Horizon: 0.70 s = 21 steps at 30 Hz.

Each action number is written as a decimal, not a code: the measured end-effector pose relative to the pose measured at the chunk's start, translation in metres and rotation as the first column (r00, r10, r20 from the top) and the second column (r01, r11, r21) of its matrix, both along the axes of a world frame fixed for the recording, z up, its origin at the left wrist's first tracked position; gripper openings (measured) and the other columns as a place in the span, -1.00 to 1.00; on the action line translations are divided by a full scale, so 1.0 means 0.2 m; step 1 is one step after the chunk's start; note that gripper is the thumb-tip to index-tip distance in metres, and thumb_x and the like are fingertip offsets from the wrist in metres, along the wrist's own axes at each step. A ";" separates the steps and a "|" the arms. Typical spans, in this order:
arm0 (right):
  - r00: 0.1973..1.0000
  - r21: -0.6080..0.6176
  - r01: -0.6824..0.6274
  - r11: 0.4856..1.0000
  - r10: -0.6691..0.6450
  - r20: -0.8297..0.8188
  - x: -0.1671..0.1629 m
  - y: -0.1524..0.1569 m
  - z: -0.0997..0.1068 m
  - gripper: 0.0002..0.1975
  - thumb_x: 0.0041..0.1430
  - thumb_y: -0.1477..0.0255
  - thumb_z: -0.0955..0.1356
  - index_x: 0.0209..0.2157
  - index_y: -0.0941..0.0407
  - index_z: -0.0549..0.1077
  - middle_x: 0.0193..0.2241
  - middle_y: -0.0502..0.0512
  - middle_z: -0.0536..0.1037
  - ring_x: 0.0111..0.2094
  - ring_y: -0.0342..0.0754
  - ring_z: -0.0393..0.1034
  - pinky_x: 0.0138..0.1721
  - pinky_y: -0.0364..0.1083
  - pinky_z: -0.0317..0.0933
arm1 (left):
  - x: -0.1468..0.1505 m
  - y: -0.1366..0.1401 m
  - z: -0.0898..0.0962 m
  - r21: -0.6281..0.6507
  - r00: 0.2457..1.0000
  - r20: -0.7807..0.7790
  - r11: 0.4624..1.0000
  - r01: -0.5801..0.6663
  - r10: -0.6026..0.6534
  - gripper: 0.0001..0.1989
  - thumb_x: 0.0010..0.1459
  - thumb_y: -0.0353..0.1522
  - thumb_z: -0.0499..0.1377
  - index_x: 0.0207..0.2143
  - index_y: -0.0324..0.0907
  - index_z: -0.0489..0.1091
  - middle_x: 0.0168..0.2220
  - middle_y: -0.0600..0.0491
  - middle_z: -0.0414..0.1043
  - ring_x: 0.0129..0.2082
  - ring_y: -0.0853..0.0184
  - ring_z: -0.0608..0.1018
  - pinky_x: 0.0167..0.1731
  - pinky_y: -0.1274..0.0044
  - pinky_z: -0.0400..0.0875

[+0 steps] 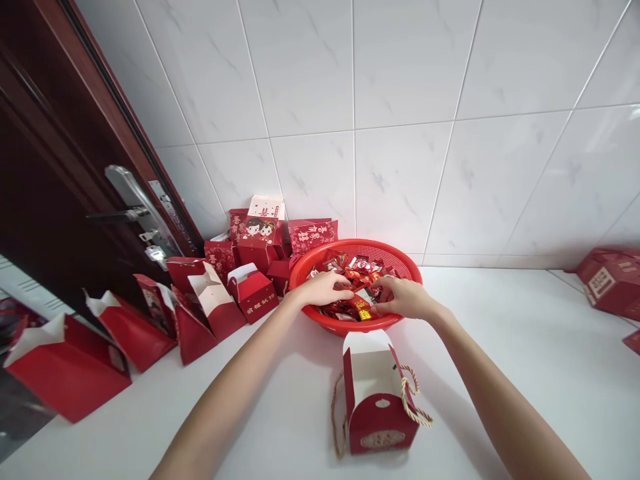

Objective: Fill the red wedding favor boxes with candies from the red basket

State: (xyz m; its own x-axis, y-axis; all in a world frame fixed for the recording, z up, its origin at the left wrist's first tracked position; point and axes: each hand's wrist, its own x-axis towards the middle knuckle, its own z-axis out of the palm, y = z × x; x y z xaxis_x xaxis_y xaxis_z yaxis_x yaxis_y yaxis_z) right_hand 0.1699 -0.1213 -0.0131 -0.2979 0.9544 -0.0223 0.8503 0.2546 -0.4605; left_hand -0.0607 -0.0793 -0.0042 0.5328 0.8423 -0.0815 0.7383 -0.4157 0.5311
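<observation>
A red perforated plastic basket stands against the wall, filled with small wrapped candies in mostly red wrappers. My left hand reaches over its left side, fingers bent and resting among the candies. From the right comes my right hand, thumb and fingers apart and lowered onto the candies; its fingertips are partly hidden among the wrappers. Nearer to me, just in front of the basket, an open dark red gift box with a white inside stands upright. Twisted rope handles hang at its sides.
Several open red paper boxes line the white table's left side. More printed red boxes are stacked behind, by the tiled wall. Another red box sits far right. A dark door with a metal handle borders the left.
</observation>
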 end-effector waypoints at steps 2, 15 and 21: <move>0.998 -0.005 0.018 1.000 -0.018 0.053 -0.02 0.00 0.01 -0.59 0.08 0.18 0.48 -0.04 0.00 0.51 -0.26 0.06 0.64 -0.22 0.08 0.52 -0.35 -0.08 0.17 | 0.05 0.03 -0.01 -0.050 0.997 -0.053 0.997 0.053 -0.056 -0.59 0.11 -0.10 0.28 -0.09 -0.16 0.56 -0.11 -0.01 0.64 -0.14 0.15 0.63 -0.19 0.50 0.44; 0.883 0.075 0.296 0.952 -0.243 -0.402 0.00 0.09 -0.06 -0.57 0.06 0.47 0.39 0.02 0.08 0.43 -0.48 -0.04 0.51 -0.41 -0.04 0.44 -0.40 -0.10 0.24 | 0.04 0.02 -0.08 -0.061 0.996 0.057 0.995 0.075 -0.072 -0.37 0.05 -0.48 0.16 0.23 -0.16 0.35 0.09 -0.03 0.57 0.08 0.19 0.58 0.06 0.50 0.43; 0.599 -0.033 0.518 0.854 -0.391 -0.699 0.02 0.18 -0.05 -0.65 0.13 0.37 0.35 -0.02 0.11 0.39 -0.22 0.14 0.56 -0.54 -0.08 0.43 -0.48 -0.06 0.34 | 0.03 0.03 -0.09 -0.165 0.994 0.020 0.980 0.109 -0.107 -0.26 -0.12 -0.48 0.31 0.21 -0.19 0.35 -0.04 -0.06 0.62 -0.01 0.11 0.62 -0.06 0.47 0.50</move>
State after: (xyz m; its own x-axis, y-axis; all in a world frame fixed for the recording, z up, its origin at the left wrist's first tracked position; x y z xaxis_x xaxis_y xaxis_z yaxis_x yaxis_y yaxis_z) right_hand 0.1737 -0.0859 -0.0225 0.3027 0.9395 0.1606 0.3610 0.0430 -0.9316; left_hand -0.0544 -0.0729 -0.0228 0.6216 0.7550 -0.2087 0.6875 -0.3981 0.6073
